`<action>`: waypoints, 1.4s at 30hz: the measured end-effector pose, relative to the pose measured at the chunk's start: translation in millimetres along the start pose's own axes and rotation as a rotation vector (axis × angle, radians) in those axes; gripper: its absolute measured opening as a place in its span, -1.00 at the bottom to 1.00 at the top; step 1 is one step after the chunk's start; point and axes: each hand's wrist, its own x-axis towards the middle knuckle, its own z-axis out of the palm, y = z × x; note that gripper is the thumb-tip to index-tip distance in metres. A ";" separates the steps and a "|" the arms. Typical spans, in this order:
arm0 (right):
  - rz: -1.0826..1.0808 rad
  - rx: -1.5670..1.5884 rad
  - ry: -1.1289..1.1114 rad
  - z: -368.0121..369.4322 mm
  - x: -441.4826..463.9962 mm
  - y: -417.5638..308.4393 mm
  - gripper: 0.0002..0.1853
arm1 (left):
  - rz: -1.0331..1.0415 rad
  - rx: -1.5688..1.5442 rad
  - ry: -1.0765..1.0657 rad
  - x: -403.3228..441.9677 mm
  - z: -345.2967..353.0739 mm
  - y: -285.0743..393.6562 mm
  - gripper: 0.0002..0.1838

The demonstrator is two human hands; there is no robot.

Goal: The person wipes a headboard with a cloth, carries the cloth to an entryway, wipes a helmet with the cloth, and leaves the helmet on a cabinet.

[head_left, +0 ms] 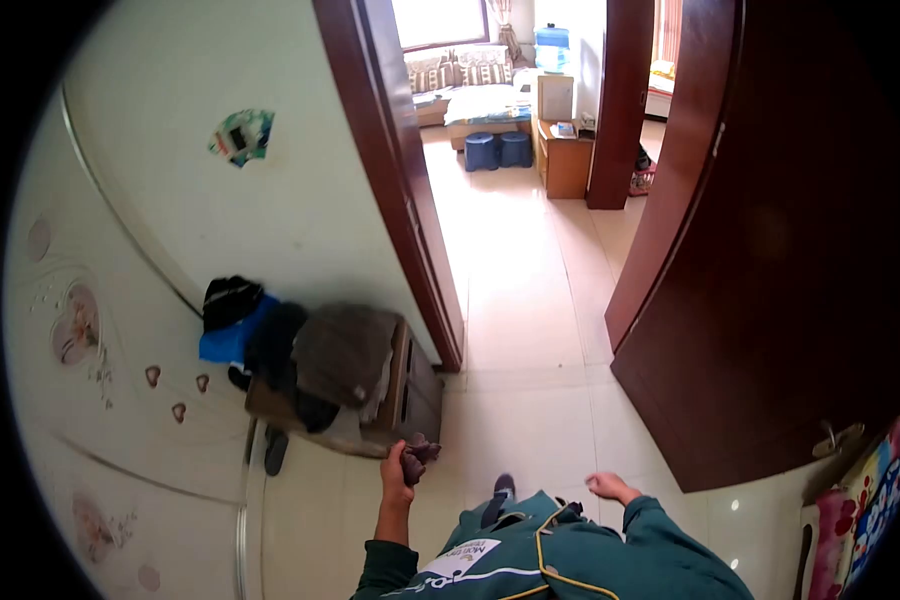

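My left hand (398,475) is closed round a crumpled dark purplish cloth (420,458), which sticks out to the right of the fingers. It is in front of a low brown cabinet (423,400) with a dark grey-brown garment (342,350) and other clothes heaped on top. My right hand (610,487) hangs over the pale tiled floor beside my green apron (530,555). Its fingers look curled, but they are small and blurred, and I cannot make out anything in them.
A dark red door (760,300) stands open on the right, beside a bed with colourful bedding (870,500). Through the doorway are blue stools (498,151), a sofa (470,75) and a wooden cabinet (567,165). A patterned wardrobe (120,400) lines the left.
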 end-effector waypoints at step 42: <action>0.104 -0.032 -0.225 -522.0 733.5 -17.4 -0.67 | 0.928 1.728 0.158 619.3 377.8 115.5 -0.85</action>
